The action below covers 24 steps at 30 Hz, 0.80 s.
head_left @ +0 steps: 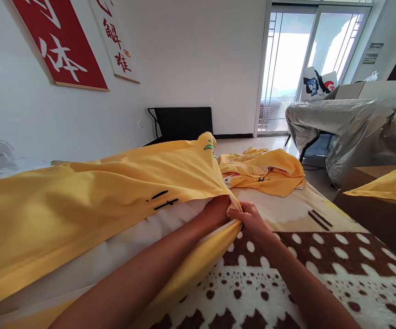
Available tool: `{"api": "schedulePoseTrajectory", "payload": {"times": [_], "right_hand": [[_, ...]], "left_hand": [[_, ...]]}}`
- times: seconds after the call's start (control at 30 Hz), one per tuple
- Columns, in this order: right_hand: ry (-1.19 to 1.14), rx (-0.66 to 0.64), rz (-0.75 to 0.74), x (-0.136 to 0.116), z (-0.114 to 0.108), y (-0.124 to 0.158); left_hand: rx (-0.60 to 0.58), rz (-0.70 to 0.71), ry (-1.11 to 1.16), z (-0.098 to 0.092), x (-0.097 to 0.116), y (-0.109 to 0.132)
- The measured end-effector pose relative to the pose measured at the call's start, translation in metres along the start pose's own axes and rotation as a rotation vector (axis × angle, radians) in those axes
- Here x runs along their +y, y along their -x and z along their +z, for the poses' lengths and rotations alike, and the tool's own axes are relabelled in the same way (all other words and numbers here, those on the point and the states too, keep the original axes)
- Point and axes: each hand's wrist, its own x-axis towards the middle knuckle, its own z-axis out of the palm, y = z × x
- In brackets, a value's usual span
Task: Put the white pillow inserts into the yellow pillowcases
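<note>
A large yellow duvet cover point(91, 196) lies across the bed, with a white quilt point(122, 246) showing inside its open edge. My left hand point(218, 211) reaches into that opening, its fingers closed on the white quilt and partly hidden under the yellow cloth. Beside it, my right hand point(249, 219) pinches the yellow cover's edge at the same spot. Both hands almost touch. They rest above a brown-and-white patterned blanket point(287, 274) that covers the bed.
A crumpled yellow cloth point(263, 171) lies further along the bed. Furniture under a grey plastic sheet point(355, 128) stands at the right, with a cardboard box point(372, 89) on top. A brown box with yellow cloth point(386, 187) is near right. Glass doors point(297, 59) lie ahead.
</note>
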Motion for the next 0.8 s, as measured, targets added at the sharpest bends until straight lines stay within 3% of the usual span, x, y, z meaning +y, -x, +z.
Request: {"api": "schedulePoseTrajectory", "payload": {"times": [0.33,0.47,0.57,0.67,0.73,0.8], "right_hand": [[0.053,0.016,-0.035,-0.002,-0.002,0.0],[0.022,-0.022,-0.019,-0.011,-0.002,0.005],[-0.017,-0.062,-0.036,-0.017,0.0,0.008],[0.067,-0.034,-0.091,-0.015,0.003,0.007],[0.144,-0.014,-0.124,-0.009,0.004,0.003],[0.188,-0.026,-0.141,-0.001,0.002,-0.002]], "left_hand": [[0.025,-0.029,-0.061,-0.001,0.007,-0.004],[0.013,0.026,-0.016,-0.019,0.016,0.008],[0.006,0.088,0.036,-0.041,0.027,0.034],[-0.137,0.155,0.19,-0.058,0.033,0.067],[-0.292,0.059,0.34,-0.065,0.031,0.088],[-0.376,-0.106,0.444,-0.068,0.025,0.105]]}}
